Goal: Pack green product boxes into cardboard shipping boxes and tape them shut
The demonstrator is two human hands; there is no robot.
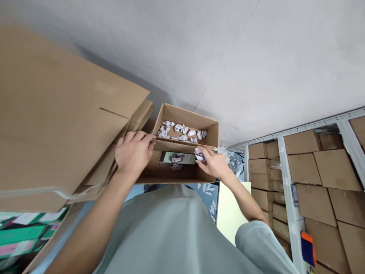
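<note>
Presently, my right hand (212, 164) pinches a crumpled paper wad (199, 154) between nearly closed fingers, at the right end of the near carton (168, 176); my left hand (133, 151), fingers curled, grips its far-left rim.

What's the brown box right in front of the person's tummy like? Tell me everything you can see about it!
The box looks like plain brown cardboard, rectangular and open at the top. It is between the person's shirt and another open box. Inside are a flat pale-green piece and crumpled paper. The left hand seems to grip its far rim near the left corner; the right hand holds a paper ball over its right end. Its outside is mostly hidden.
</note>
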